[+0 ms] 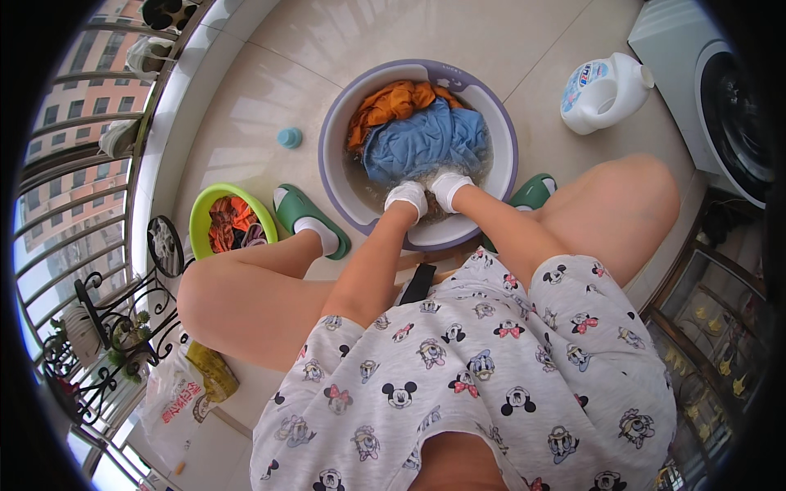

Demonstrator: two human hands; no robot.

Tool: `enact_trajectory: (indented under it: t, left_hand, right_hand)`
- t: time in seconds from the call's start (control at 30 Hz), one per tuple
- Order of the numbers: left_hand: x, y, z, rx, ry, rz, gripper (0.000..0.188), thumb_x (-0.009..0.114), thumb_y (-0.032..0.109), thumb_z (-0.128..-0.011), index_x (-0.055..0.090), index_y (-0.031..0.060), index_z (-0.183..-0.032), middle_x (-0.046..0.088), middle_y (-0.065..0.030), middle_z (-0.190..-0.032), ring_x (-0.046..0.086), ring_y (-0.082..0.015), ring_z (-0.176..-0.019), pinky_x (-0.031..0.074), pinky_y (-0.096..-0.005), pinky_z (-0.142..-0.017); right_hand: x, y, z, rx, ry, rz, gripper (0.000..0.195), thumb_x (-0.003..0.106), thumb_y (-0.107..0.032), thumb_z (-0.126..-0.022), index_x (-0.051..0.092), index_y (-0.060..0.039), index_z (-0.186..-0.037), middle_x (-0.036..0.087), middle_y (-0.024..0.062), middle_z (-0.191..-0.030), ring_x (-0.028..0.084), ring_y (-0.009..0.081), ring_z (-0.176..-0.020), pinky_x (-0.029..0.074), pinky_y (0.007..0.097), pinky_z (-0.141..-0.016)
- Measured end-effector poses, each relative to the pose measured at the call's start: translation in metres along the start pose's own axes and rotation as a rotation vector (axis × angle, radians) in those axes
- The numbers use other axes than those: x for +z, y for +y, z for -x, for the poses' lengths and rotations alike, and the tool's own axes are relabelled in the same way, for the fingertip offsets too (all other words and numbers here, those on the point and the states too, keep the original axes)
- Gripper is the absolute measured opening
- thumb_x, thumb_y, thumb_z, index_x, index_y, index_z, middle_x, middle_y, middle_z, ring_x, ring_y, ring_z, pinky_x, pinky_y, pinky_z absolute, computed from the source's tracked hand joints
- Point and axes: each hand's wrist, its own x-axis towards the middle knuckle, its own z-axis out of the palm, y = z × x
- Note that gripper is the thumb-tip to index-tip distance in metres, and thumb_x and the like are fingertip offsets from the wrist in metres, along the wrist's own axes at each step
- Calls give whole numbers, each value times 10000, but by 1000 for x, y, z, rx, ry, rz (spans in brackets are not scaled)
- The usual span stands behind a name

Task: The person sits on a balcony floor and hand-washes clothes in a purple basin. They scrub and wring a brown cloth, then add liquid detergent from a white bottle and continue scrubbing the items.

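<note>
A round white basin with a purple rim (326, 153) stands on the floor between my feet, holding cloudy water. In it lie a wet blue cloth (424, 141) and, behind that, a bunched orange cloth (393, 101). Both hands wear thin white gloves. My left hand (407, 197) reaches down into the near side of the water, and my right hand (451, 188) is close beside it at the near edge of the blue cloth. Froth and water hide the fingers of both, so what they grip cannot be made out.
A white detergent jug (605, 92) lies on the tiled floor near a front-loading washing machine (681, 80). Left of the basin are a blue cap (289, 138) and a lime-green tub (199, 215) of clothes. Green slippers (301, 205) flank the basin. Metal railings (80, 129) line the left.
</note>
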Motion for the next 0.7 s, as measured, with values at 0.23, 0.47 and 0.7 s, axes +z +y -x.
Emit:
enact_trajectory:
  t: [0.23,0.47,0.7]
  left_hand:
    - [-12,-1,-10,-145,36,86,301,571,145,-794,667,106,-1076,634,-156,-1112,605,-329,-1036,488,-394,-850]
    - [-43,-7,25,-272,356,389,450,741,163,-656,606,120,-1084,654,-144,-1032,621,-337,-978,491,-392,-821]
    - [-77,-19,55,-3,492,287,324,726,156,-625,717,142,-948,664,-132,-976,645,-293,-860,518,-353,-767]
  right_hand:
    - [0,-6,-11,76,137,-147,291,553,-122,-797,673,-95,-1061,629,176,-1113,613,322,-1024,492,402,-864]
    - [-42,-11,13,55,149,-292,290,540,-125,-799,668,-73,-1055,631,156,-1109,608,325,-1028,489,402,-851]
    - [-42,-9,38,-13,544,-661,249,604,-44,-732,629,-35,-979,642,204,-986,608,358,-954,472,396,-834]
